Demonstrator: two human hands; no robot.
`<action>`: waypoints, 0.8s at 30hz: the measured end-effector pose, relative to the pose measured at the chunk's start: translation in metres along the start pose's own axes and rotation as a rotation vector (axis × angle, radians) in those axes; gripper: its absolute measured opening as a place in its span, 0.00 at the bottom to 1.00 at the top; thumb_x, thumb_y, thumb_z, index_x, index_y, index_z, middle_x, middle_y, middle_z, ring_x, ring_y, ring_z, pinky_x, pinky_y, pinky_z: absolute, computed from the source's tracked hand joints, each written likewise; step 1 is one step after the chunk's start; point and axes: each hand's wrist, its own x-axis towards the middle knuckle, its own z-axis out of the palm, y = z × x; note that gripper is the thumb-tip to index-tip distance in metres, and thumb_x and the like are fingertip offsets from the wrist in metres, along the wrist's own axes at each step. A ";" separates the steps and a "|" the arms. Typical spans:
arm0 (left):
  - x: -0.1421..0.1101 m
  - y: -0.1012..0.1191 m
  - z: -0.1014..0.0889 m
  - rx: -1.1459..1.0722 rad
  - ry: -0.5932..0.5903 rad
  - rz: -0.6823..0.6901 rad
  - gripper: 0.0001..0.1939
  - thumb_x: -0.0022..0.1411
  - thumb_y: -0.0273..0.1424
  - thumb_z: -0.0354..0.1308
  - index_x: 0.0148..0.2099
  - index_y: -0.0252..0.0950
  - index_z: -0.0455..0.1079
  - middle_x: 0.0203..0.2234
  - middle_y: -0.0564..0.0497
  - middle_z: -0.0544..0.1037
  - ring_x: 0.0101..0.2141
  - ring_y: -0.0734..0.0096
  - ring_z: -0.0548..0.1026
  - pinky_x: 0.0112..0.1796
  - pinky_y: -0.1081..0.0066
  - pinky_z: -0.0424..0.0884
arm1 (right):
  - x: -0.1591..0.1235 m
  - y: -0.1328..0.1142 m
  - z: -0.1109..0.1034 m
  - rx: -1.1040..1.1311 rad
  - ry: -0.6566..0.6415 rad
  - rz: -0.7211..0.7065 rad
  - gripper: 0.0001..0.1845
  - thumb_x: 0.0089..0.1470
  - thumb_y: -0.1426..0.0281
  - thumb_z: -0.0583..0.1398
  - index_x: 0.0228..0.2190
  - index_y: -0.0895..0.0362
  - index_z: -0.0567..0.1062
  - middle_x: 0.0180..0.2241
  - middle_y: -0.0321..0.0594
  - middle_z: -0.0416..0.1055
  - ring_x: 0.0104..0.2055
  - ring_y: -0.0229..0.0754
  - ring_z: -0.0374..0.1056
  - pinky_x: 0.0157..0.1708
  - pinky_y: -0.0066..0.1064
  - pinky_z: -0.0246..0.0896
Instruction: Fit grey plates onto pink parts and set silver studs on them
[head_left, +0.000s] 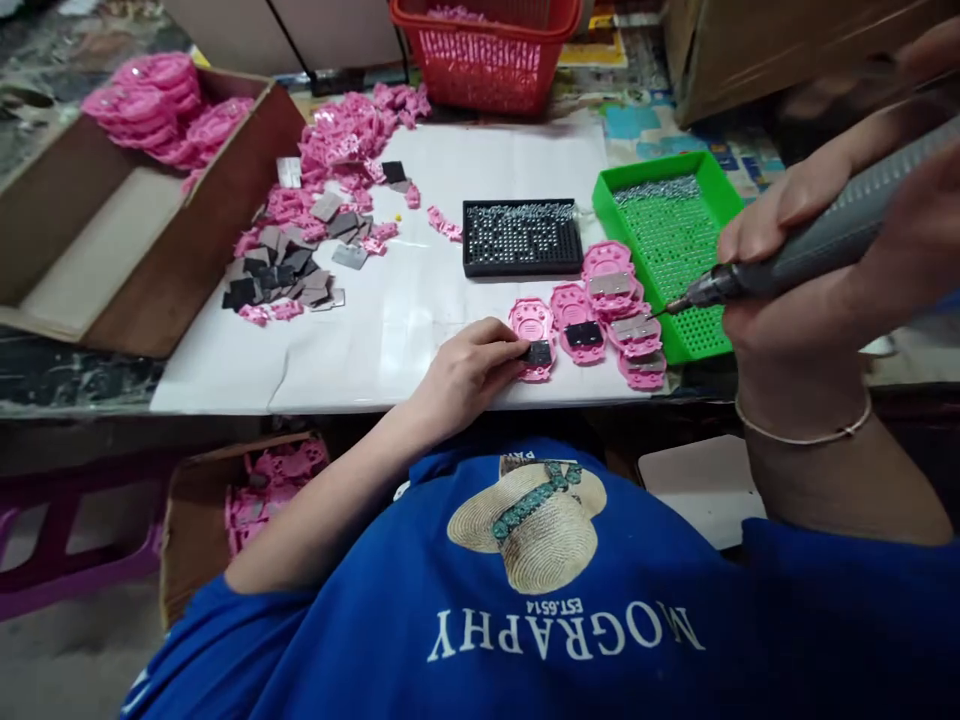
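Observation:
My right hand [810, 230] is wrapped round a grey electric screwdriver [825, 220], whose thin bit points down to the left. The bit's tip is at the edge of a pink plastic casing [637, 343] with a grey metal plate on it; I cannot tell whether it touches. My left hand [476, 365] is closed, its fingertips on a dark plate [537, 353] in the leftmost pink casing [531, 318]. Between them lies another pink casing [574, 305] with a black plate. More casings overlap in a small group at the right.
A black perforated screw tray [521, 270] and a green tray [701, 345] with screws stand behind. Farther left lie loose metal plates [281, 275] and a heap of small pink parts [345, 135]. A cardboard box [195, 250], a red basket [487, 75] and a carton [735, 50] edge the work area.

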 end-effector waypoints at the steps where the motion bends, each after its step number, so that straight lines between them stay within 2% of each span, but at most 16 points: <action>1: 0.000 0.000 0.001 0.003 0.006 0.004 0.09 0.67 0.27 0.57 0.47 0.29 0.75 0.38 0.43 0.76 0.38 0.70 0.76 0.38 0.71 0.75 | -0.007 -0.003 0.007 0.013 -0.022 0.030 0.08 0.55 0.60 0.64 0.35 0.48 0.81 0.33 0.29 0.71 0.20 0.25 0.60 0.16 0.21 0.61; 4: -0.001 0.001 0.002 0.023 0.021 0.022 0.08 0.67 0.27 0.57 0.45 0.29 0.75 0.37 0.43 0.76 0.37 0.70 0.76 0.37 0.72 0.75 | -0.025 -0.004 0.028 0.084 -0.092 0.119 0.16 0.52 0.51 0.65 0.37 0.48 0.81 0.27 0.31 0.69 0.17 0.27 0.57 0.12 0.24 0.56; 7: -0.001 0.001 0.003 0.040 0.023 0.036 0.08 0.68 0.27 0.55 0.45 0.30 0.75 0.37 0.44 0.76 0.37 0.70 0.76 0.37 0.70 0.75 | -0.036 0.003 0.043 0.182 -0.137 0.109 0.15 0.50 0.54 0.67 0.38 0.46 0.80 0.35 0.30 0.72 0.16 0.27 0.59 0.10 0.25 0.52; 10: -0.001 0.000 0.004 0.041 0.024 0.036 0.08 0.69 0.27 0.54 0.44 0.32 0.74 0.37 0.44 0.77 0.38 0.69 0.76 0.37 0.69 0.75 | -0.040 0.010 0.052 0.251 -0.180 0.088 0.13 0.51 0.56 0.67 0.39 0.45 0.80 0.37 0.29 0.71 0.16 0.26 0.58 0.09 0.26 0.49; 14: -0.001 0.001 0.004 0.053 0.033 0.046 0.08 0.69 0.26 0.54 0.43 0.31 0.74 0.36 0.44 0.76 0.37 0.68 0.76 0.37 0.69 0.74 | -0.042 0.014 0.058 0.321 -0.245 0.136 0.11 0.52 0.59 0.66 0.38 0.46 0.79 0.32 0.29 0.70 0.16 0.27 0.58 0.10 0.26 0.49; 19: -0.002 0.002 0.004 0.059 0.033 0.047 0.08 0.69 0.27 0.54 0.41 0.32 0.73 0.35 0.45 0.75 0.37 0.68 0.75 0.37 0.69 0.74 | -0.046 0.015 0.061 0.308 -0.258 0.198 0.13 0.51 0.59 0.67 0.35 0.53 0.77 0.20 0.28 0.60 0.14 0.29 0.55 0.10 0.27 0.50; 21: -0.002 0.002 0.004 0.058 0.026 0.035 0.08 0.69 0.28 0.54 0.40 0.32 0.73 0.35 0.46 0.75 0.37 0.69 0.75 0.38 0.70 0.74 | -0.047 0.015 0.061 0.296 -0.261 0.221 0.15 0.51 0.58 0.66 0.37 0.52 0.76 0.19 0.27 0.59 0.13 0.29 0.54 0.09 0.26 0.50; 24: -0.002 0.002 0.004 0.064 0.021 0.029 0.08 0.69 0.28 0.53 0.41 0.33 0.73 0.35 0.46 0.75 0.37 0.69 0.75 0.38 0.70 0.73 | -0.049 0.016 0.062 0.317 -0.262 0.203 0.13 0.53 0.60 0.65 0.39 0.52 0.76 0.23 0.28 0.64 0.15 0.28 0.56 0.10 0.24 0.52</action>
